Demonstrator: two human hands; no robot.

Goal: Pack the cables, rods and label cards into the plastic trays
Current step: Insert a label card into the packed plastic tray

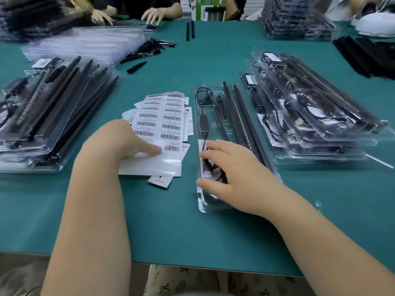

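A clear plastic tray [203, 201] lies on the green table before me, holding black rods [239, 112], a black cable with an inline controller [204, 122] and a white card under the cable coil. My right hand [233, 174] rests on the tray's near end, fingers spread over the coiled cable. My left hand [121, 142] lies on a fanned pile of barcode label cards [164, 122] to the tray's left, its finger pressing on a card beside a glossy white sheet [154, 165].
Stacks of filled trays sit at the left [42, 116] and right [310, 112]. Empty clear trays [85, 43], loose black spikes [149, 48] and two rods [190, 30] lie farther back. Another person's hands [154, 14] work at the far edge.
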